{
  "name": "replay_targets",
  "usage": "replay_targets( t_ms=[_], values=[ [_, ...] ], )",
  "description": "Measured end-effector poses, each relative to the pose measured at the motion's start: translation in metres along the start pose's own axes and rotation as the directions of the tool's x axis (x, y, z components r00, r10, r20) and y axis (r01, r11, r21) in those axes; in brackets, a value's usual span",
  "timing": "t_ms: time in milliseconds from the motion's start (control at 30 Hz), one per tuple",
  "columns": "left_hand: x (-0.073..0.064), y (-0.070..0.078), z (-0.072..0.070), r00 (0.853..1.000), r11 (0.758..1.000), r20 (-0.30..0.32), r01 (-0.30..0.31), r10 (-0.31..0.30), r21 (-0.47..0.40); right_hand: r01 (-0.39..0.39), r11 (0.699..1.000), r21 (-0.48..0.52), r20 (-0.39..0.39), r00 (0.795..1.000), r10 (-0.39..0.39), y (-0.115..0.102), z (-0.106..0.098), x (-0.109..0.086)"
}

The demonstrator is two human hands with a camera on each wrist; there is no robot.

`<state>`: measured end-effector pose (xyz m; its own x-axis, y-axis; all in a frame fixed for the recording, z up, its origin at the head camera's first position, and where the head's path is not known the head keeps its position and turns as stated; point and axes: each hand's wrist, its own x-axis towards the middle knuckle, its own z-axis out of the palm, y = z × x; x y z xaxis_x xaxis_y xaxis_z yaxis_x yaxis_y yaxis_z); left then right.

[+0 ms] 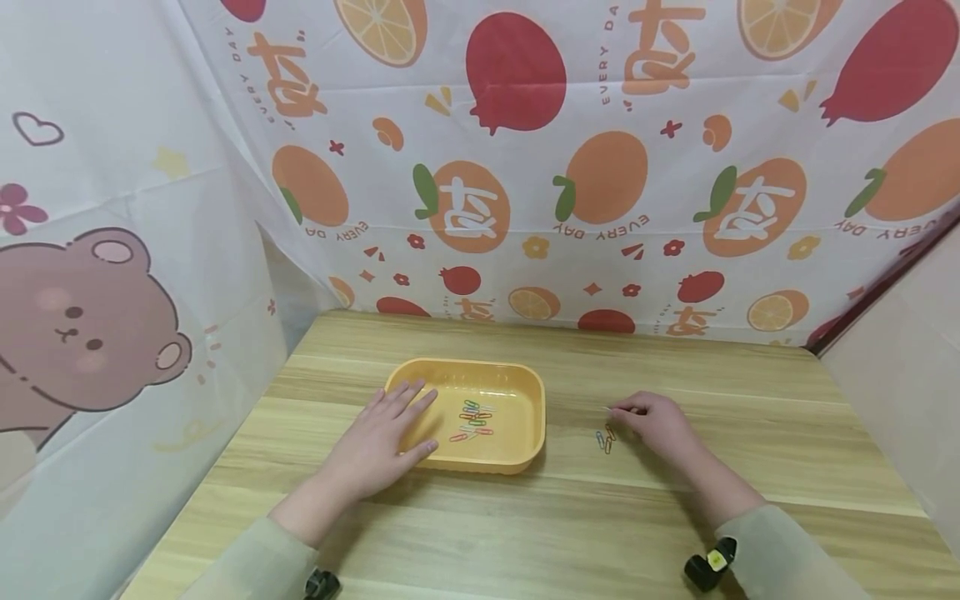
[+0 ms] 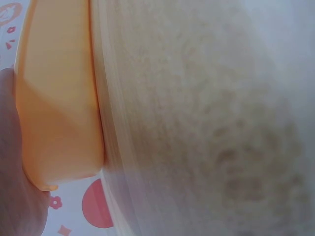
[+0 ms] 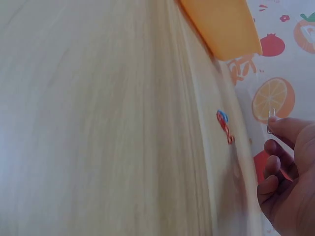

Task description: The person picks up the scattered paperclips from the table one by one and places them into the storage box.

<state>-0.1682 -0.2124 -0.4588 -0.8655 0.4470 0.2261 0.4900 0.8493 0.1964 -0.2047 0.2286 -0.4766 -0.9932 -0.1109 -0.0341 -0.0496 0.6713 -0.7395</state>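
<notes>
A white paper clip is pinched between the thumb and forefinger of my right hand; the other fingers curl loosely below. Just beneath this hand, a few coloured paper clips, blue and red-orange, lie on the table. My left hand rests over the left side of a yellow tray, fingers spread and reaching past its rim, thumb along the near edge. Inside the tray, several mixed paper clips sit in a loose cluster. In the left wrist view, the tray's outer wall stands beside part of the hand.
The wooden table runs back to a fruit-printed cloth. At the left hangs a white cloth with a bear print. A pale panel borders the right side.
</notes>
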Motion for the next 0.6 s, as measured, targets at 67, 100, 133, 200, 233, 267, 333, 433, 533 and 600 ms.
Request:
replay_targets(
  t_ms=[67,100,133,200,233,267,333,433,533,600],
  values=[
    [0.0,0.0,0.0,1.0,1.0,0.004,-0.002,0.002,0.004,0.005,1.0,-0.004,-0.005,1.0,-0.005,-0.004,0.002,0.002],
    [0.0,0.0,0.0,1.0,1.0,0.005,-0.002,0.002,0.006,0.009,1.0,-0.005,-0.01,1.0,-0.009,-0.006,0.003,0.003],
    [0.0,0.0,0.0,1.0,1.0,0.008,0.0,0.0,0.008,0.009,1.0,-0.003,-0.013,1.0,-0.009,-0.008,0.004,0.004],
    [-0.001,-0.001,0.0,1.0,1.0,0.007,-0.005,0.005,0.015,0.017,1.0,0.0,-0.018,1.0,-0.017,-0.013,0.006,0.006],
    [-0.001,-0.001,0.0,1.0,1.0,0.005,-0.008,0.008,0.016,0.018,1.0,0.002,-0.02,1.0,-0.018,-0.015,0.007,0.007],
    [-0.001,-0.001,0.001,1.0,1.0,0.001,-0.012,0.012,0.02,0.019,1.0,0.005,-0.022,1.0,-0.019,-0.018,0.008,0.007],
    [-0.001,0.0,0.001,1.0,1.0,0.003,-0.015,0.015,0.021,0.011,1.0,0.02,-0.025,1.0,-0.011,-0.023,0.011,0.008],
    [-0.001,0.0,0.0,1.0,1.0,0.002,-0.021,0.021,0.022,-0.009,0.998,0.06,-0.02,1.0,0.01,-0.032,0.015,0.009],
    [-0.001,0.0,-0.001,1.0,0.999,0.008,-0.023,0.023,0.026,-0.032,0.992,0.125,-0.013,0.999,0.034,-0.044,0.019,0.011],
    [-0.001,0.0,-0.002,1.0,0.999,0.015,-0.022,0.022,0.032,-0.027,0.988,0.152,-0.016,0.999,0.03,-0.052,0.023,0.012]
  ],
)
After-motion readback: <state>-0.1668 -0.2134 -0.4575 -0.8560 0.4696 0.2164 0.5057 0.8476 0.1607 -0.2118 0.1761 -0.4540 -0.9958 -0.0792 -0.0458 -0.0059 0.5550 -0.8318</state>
